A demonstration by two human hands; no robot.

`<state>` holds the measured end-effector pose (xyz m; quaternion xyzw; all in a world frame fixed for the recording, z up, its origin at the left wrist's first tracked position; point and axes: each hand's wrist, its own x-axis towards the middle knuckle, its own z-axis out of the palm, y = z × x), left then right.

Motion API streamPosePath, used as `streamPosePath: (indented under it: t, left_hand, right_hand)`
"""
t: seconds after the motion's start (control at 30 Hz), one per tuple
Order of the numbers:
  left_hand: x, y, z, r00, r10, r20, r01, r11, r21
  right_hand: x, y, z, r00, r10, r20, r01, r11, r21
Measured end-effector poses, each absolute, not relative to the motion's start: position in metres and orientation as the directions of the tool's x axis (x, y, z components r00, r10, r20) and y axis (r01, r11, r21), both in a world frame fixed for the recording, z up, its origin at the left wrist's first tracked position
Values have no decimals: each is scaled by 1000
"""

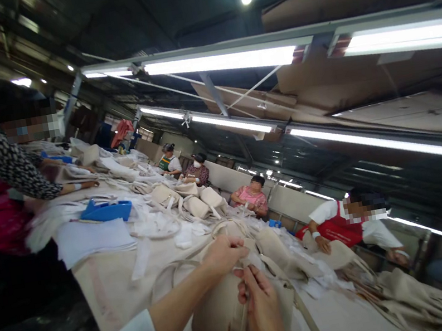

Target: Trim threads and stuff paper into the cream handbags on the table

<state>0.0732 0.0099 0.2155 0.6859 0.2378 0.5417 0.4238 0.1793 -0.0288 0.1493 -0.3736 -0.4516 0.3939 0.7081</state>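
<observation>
A beige handbag point(213, 319) with a small metal fitting stands on the table right in front of me. Over its top, my left hand point(225, 254) is closed in a pinch, with a white cuff around that forearm. Just below and to the right, my right hand point(260, 300) curls its fingers round a narrow beige strap point(241, 326) of the bag. The two sets of fingertips nearly meet. Exactly what the left fingers pinch is hidden, though it lies at the upper part of the bag. The bag's far side is covered by my hands.
More beige bags point(198, 206) are heaped along the long table point(105, 286). A blue tape dispenser point(105, 210) rests by a stack of white sheets point(93, 240) at the left. Several co-workers line both sides; one in a red apron point(337, 230) handles a bag on the right.
</observation>
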Motion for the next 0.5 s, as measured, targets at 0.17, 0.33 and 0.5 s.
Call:
streamPosePath:
  t: [0.17, 0.33, 0.5]
  left_hand:
    - [72, -3, 191, 207, 580, 788, 134, -814, 564]
    - [60, -17, 136, 232, 552, 801, 147, -834, 532]
    - [57, -22, 128, 135, 738, 661, -57, -661, 749]
  right_hand:
    - [208, -39, 116, 64, 982, 179, -134, 187, -973]
    - [211, -50, 114, -112, 978, 175, -202, 150, -968]
    - [205, -48, 118, -29, 969, 247, -19, 247, -969]
